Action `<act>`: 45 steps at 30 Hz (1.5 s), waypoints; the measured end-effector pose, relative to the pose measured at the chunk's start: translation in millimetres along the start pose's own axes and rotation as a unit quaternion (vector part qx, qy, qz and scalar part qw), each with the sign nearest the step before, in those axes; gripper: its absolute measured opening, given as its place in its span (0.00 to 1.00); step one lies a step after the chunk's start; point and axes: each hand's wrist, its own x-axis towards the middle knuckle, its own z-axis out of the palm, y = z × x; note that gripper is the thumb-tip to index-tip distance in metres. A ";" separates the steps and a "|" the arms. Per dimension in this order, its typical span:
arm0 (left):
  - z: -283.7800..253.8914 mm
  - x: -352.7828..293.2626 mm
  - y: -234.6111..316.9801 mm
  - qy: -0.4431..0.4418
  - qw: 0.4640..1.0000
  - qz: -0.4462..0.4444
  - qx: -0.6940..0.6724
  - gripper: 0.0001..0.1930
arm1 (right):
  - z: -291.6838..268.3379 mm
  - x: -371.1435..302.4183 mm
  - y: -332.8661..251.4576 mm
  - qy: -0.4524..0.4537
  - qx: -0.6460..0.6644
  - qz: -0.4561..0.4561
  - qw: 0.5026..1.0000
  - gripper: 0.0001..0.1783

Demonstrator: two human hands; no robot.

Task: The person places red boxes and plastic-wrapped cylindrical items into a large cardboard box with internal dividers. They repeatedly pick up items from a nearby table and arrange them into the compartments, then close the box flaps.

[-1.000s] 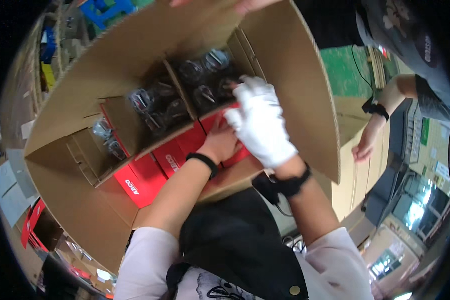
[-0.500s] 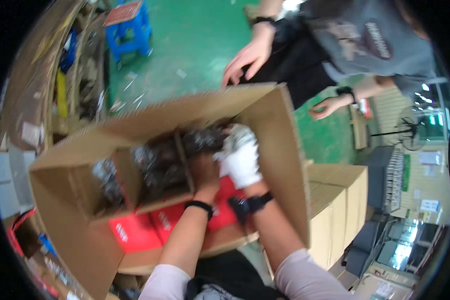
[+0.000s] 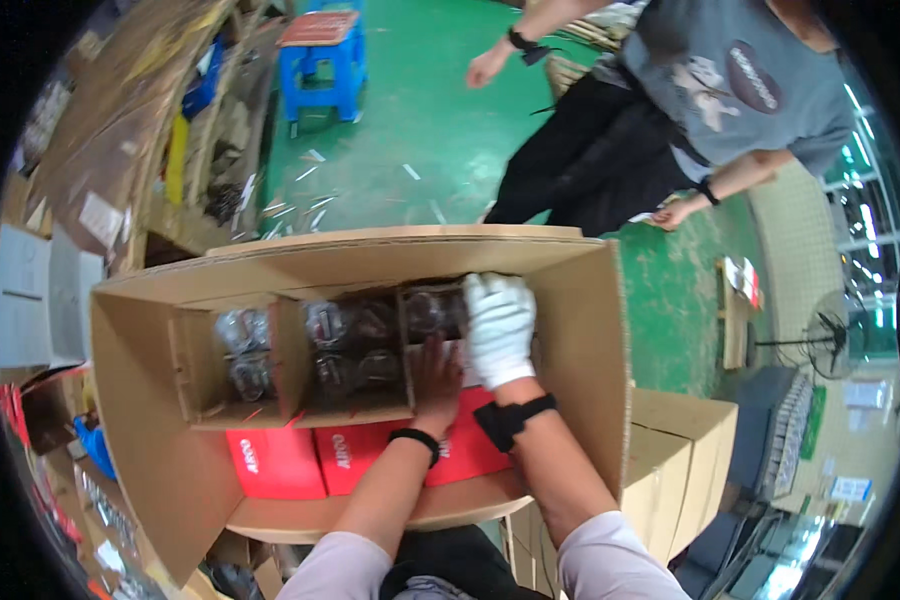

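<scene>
A large open cardboard box (image 3: 570, 330) holds a cardboard divider grid (image 3: 292, 360) with clear-bagged dark parts (image 3: 350, 345) in its cells. Red cartons (image 3: 275, 462) line the box's near side. My right hand (image 3: 498, 325), in a white glove with a black wrist strap, lies over the rightmost cell, and its fingertips dip inside out of sight. Just left of it, my bare left hand (image 3: 435, 375), with a black wristband, presses flat against the divider's near wall, fingers spread.
Another person (image 3: 690, 110) in a grey shirt and dark trousers stands beyond the box on the green floor. A blue stool (image 3: 325, 60) stands at the far left, beside shelves of clutter (image 3: 160, 140). Closed cartons (image 3: 670, 450) are stacked to my right.
The view has tilted up, so the box sits lower in the picture and the other person shows more fully. Both my hands stay at the rightmost cell.
</scene>
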 end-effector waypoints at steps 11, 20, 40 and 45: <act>-3.6 -0.5 7.5 -0.076 0.997 0.015 -0.018 0.29 | 69.3 -11.2 -1.9 -0.057 -0.084 0.044 0.994 0.17; -27.0 7.7 1.0 0.000 0.996 0.039 -0.083 0.21 | 68.7 -37.1 30.5 -0.215 0.159 -0.008 0.964 0.28; -39.4 49.1 46.7 -0.140 0.747 -0.327 -0.561 0.39 | 42.4 -49.8 25.3 -0.185 0.292 0.300 0.889 0.31; -100.2 62.8 69.9 -0.189 0.519 -0.543 -0.632 0.44 | 83.5 -78.1 30.2 -0.090 0.317 0.215 0.919 0.46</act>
